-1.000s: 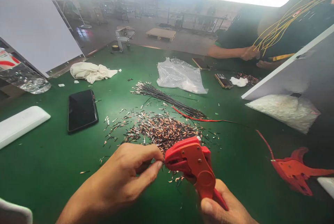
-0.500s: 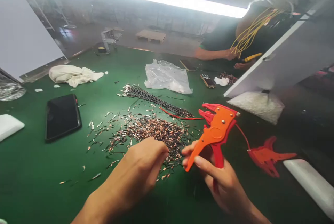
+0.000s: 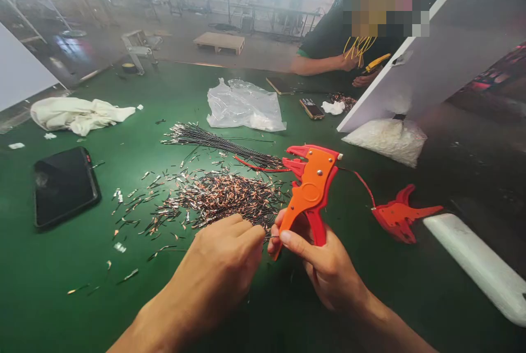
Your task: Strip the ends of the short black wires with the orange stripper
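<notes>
My right hand [image 3: 324, 265] grips the handles of an orange-red wire stripper [image 3: 309, 188], held upright with its jaws pointing left above the green table [image 3: 61, 265]. My left hand [image 3: 222, 271] is curled, fingertips pinched together beside the stripper's lower handle; what it pinches is too small to make out. Just beyond both hands lies a heap of short stripped wire bits with copper ends [image 3: 222, 199]. Behind that lies a bundle of thin black wires [image 3: 213, 142], and a red wire [image 3: 263, 168] runs under the stripper's jaws.
A second red stripper [image 3: 396, 216] lies at right. A black phone [image 3: 63, 186], white cloth [image 3: 76, 114], clear plastic bag [image 3: 244, 106], bag of white parts [image 3: 386, 139] and white bar [image 3: 476, 265] lie around. Another person across the table holds yellow wires [image 3: 359, 46].
My right hand turned the stripper from jaws-down at the heap to upright with jaws up. The left hand stayed pinched near it. The view shifted right and up.
</notes>
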